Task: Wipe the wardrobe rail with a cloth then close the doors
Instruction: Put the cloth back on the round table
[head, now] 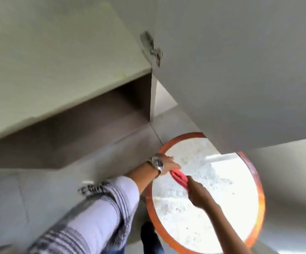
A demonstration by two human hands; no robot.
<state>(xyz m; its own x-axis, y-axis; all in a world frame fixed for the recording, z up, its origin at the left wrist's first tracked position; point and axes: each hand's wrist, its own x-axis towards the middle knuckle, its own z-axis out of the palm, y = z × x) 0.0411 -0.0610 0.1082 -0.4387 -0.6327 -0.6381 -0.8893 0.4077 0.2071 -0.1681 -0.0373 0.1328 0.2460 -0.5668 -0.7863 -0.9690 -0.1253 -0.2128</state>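
Note:
A red cloth [179, 177] is stretched between my two hands just above a round table. My left hand [166, 165], with a wristwatch, grips the cloth's upper end. My right hand [197, 192] is closed on its lower end. The pale wardrobe [56, 61] fills the upper left, with a dark open recess [97, 125] under its light panel. No rail is visible. The picture is blurred by motion.
A round table [255, 213] with a speckled white top and an orange-brown rim stands at lower right against a grey wall [240, 70]. The wall carries a scuffed dark patch [151, 46]. Grey floor tiles lie at lower left. A dark shoe [149, 233] shows near the bottom.

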